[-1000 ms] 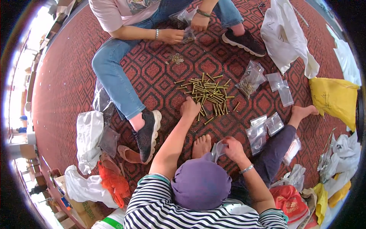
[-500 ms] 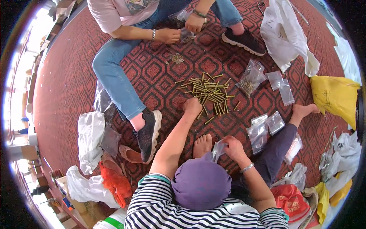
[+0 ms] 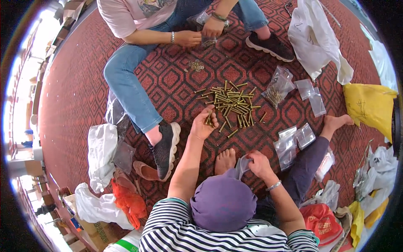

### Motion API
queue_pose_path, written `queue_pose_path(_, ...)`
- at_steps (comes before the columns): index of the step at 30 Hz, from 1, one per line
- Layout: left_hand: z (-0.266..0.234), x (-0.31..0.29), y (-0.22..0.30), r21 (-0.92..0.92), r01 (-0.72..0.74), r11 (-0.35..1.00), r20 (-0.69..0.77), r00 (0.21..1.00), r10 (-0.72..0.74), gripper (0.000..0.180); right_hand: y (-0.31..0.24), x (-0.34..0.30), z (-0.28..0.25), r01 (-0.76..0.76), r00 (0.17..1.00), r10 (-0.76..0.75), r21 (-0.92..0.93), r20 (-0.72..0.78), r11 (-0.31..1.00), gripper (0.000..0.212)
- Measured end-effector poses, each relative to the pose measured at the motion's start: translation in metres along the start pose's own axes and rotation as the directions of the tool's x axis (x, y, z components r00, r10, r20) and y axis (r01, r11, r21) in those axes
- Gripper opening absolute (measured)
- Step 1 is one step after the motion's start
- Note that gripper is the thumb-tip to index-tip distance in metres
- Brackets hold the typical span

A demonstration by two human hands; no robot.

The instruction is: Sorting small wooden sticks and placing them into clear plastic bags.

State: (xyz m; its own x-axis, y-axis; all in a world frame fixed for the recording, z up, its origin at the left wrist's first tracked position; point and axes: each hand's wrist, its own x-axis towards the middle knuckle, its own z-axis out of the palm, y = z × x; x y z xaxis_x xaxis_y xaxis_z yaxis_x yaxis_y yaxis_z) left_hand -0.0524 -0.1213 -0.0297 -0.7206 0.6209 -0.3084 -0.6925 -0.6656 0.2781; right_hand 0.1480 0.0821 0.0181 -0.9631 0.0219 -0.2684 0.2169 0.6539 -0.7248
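Note:
My left hand (image 3: pixel 203 122) is turned palm up, fingers curled around a few brass-coloured bolts (image 3: pixel 209 119). It is just left of a loose pile of the same bolts (image 3: pixel 235 101) on the patterned carpet. My right hand (image 3: pixel 260 164) pinches the edge of a small clear plastic bag (image 3: pixel 242 166) beside my bare foot (image 3: pixel 225 161). Whether anything lies inside that bag, I cannot tell. Across from me, another person's hands (image 3: pixel 188 38) hold a clear bag (image 3: pixel 208 40) with small parts in it.
Small washers (image 3: pixel 196 65) lie beyond the pile. To its right are a clear bag of screws (image 3: pixel 275 91) and flat clear bags (image 3: pixel 287 145). A white sack (image 3: pixel 315 40) and a yellow bag (image 3: pixel 369 105) stand far right. The other person's dark shoe (image 3: pixel 168 147) is left of my arm.
My left hand has drawn back from the pile's edge toward the lower left and turned palm up, with bolts now showing in it. My right hand keeps its hold on the bag.

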Motion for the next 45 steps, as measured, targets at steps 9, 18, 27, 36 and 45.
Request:
queue_pose_path(9, 0.002, -0.001, -0.006, 0.044, 0.025, 0.999, -0.171, 0.985, -0.017, 0.028, 0.006, 0.001, -0.001, -0.052, 0.995, 0.053, -0.009, 0.080, 0.999, 0.028)
queue_pose_path(18, -0.012, -0.003, -0.005, 0.084, 0.041, 0.996, -0.274, 0.961, -0.016, 0.026, 0.009, -0.002, 0.006, 0.003, 0.999, -0.002, -0.037, 0.040, 0.999, 0.024)
queue_pose_path(27, 0.003, -0.006, -0.014, 0.435, 0.156, 0.887, -0.410, 0.911, 0.041, 0.021, 0.008, -0.003, 0.005, -0.003, 0.997, 0.007, -0.050, 0.078, 0.999, 0.024)
queue_pose_path(36, -0.005, 0.000, -0.032, 0.760, 0.414, -0.500, -0.237, 0.894, 0.380, 0.042, 0.013, -0.003, 0.009, 0.053, 0.998, -0.052, -0.040, 0.017, 0.998, 0.025)
queue_pose_path(45, -0.024, 0.022, -0.046, 0.576, 0.347, -0.740, -0.210, 0.938, 0.276, 0.028, 0.011, -0.005, 0.005, -0.041, 0.992, 0.049, -0.073, 0.115, 0.996, 0.028)
